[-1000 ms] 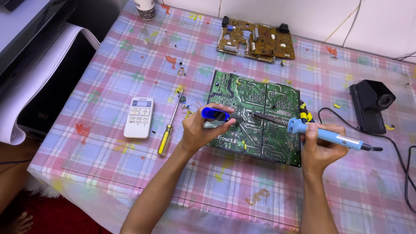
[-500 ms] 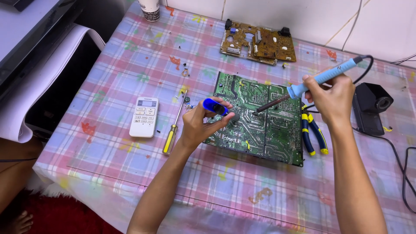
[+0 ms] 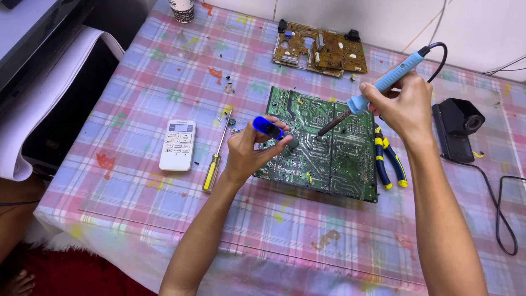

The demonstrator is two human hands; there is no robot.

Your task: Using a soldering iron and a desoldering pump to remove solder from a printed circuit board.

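Observation:
A green circuit board (image 3: pixel 334 153) lies solder side up on the checked tablecloth. My left hand (image 3: pixel 249 153) rests on the board's left edge and grips a short blue desoldering pump (image 3: pixel 267 127), its tip on the board. My right hand (image 3: pixel 402 104) holds a light-blue soldering iron (image 3: pixel 386 82) raised above the board, its dark tip (image 3: pixel 329 127) angled down to the board close to the pump's tip.
A yellow-handled screwdriver (image 3: pixel 216 159) and a white remote control (image 3: pixel 177 144) lie left of the board. Blue-and-yellow pliers (image 3: pixel 386 159) lie at its right edge. A brown circuit board (image 3: pixel 320 49) sits at the back, a black box (image 3: pixel 456 126) with cable at right.
My right hand lifted the soldering iron from lying low across the board's right side to a raised, steep angle, uncovering the pliers. My left hand stayed on the board with the pump.

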